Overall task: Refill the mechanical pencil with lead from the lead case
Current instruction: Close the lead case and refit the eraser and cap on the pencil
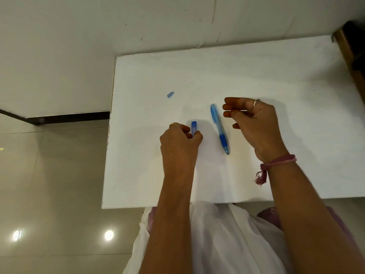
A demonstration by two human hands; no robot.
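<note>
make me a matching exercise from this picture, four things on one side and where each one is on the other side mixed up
Things:
1. mechanical pencil
2. lead case
3. small blue cap
4. pink thread band

Places:
A. pinched in the left hand
B. tied round the wrist of the right hand
C. lying alone on the table, far left of the other blue things
D. lying flat on the table between the two hands, tip toward the person

Pairs: 1-D, 2-A, 3-C, 4-B

Blue pencil [219, 128], white table [256, 76]
</note>
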